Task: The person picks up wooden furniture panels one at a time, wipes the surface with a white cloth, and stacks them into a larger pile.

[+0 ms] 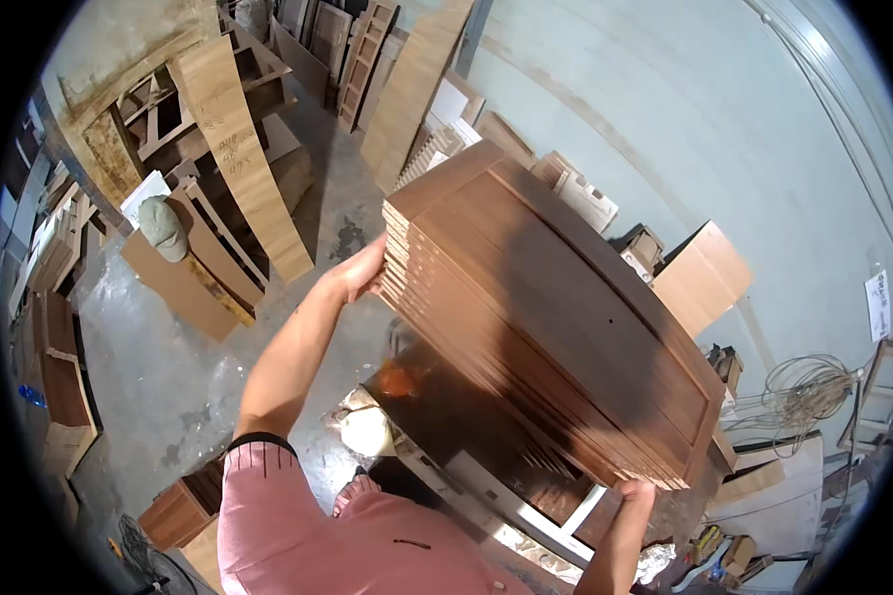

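Observation:
A thick stack of brown wooden panels (566, 297), like cabinet doors with raised frames, spans the middle of the view at a slant. My left hand (360, 272) grips its left end, where the pale cut edges show in layers. At the near right corner my right hand (635, 489) holds the stack from below; most of its fingers are hidden under the wood. Beneath the panels is a dark brown surface (446, 402) with an orange patch (400, 380) on it. A round whitish object (365, 432) sits by its left edge.
Long boards (238, 149) and a green cap (163, 228) on leaning sheets stand at the left. Along the pale wall (685, 129) are cardboard pieces (702, 278) and coiled wire (809, 392). A brown wooden box (176, 514) lies at lower left on the grey floor (169, 367).

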### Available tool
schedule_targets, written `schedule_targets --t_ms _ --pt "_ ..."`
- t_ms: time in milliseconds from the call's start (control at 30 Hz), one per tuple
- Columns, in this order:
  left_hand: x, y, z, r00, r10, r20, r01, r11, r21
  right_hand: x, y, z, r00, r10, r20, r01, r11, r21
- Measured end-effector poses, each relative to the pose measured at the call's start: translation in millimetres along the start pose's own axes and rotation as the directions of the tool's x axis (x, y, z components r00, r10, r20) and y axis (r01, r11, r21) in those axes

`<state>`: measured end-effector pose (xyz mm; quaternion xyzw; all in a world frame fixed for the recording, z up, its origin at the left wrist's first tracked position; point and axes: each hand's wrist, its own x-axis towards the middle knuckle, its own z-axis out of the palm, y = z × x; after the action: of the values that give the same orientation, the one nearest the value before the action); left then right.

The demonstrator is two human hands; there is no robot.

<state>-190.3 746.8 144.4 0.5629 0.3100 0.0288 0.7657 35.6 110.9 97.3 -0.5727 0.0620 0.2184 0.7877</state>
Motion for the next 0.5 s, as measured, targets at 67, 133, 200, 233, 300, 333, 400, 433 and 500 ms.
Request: schedule_targets --t_ms 67,133,200,233,300,333,400,433,500 --pt "-1.3 5.0 17.7 0.999 0.005 -0.039 -0.010 0.994 -0.107 7.7 -6.4 5.9 1.000 0.011 -0.003 -0.011 1.000 -0.013" --pt "-26.8 15.3 35.6 1.000 -0.020 -0.021 0.019 0.996 -0.088 11.3 -16.5 3.6 1.000 0.005 -0.025 -0.006 1.000 -0.022" --pt "-38.5 1.4 34.4 0.999 -0.048 -0.002 0.048 0.995 -0.093 16.7 -29.4 7.4 0.999 0.010 -0.043 -0.013 0.998 -0.057" --pt "-43.2 -9.1 23.3 0.996 -0.073 0.041 0.076 0.995 -0.063 16.9 -34.6 9.1 0.999 0.012 -0.049 -0.016 0.997 -0.081" --pt "-44.6 -20.8 12.6 0.985 -0.149 0.082 0.149 0.989 -0.003 16.2 -41.4 6.9 0.998 0.032 -0.055 -0.038 0.994 -0.106" --pt "-37.6 -27.4 9.0 0.977 -0.193 0.088 0.192 0.981 0.019 14.4 -42.2 4.4 0.997 0.041 -0.065 -0.049 0.992 -0.119" --pt "-6.8 -74.2 -17.7 0.974 -0.203 0.098 0.210 0.976 -0.064 13.0 -44.7 8.0 0.995 0.068 -0.072 -0.078 0.987 -0.139" --pt "9.1 -82.7 -18.3 0.973 -0.211 0.097 0.219 0.973 -0.079 12.6 -44.3 8.6 0.994 0.071 -0.080 -0.083 0.986 -0.147" --pt "30.2 -79.1 -10.5 0.970 -0.218 0.109 0.229 0.968 -0.103 10.9 -45.4 9.8 0.991 0.084 -0.104 -0.100 0.982 -0.163"
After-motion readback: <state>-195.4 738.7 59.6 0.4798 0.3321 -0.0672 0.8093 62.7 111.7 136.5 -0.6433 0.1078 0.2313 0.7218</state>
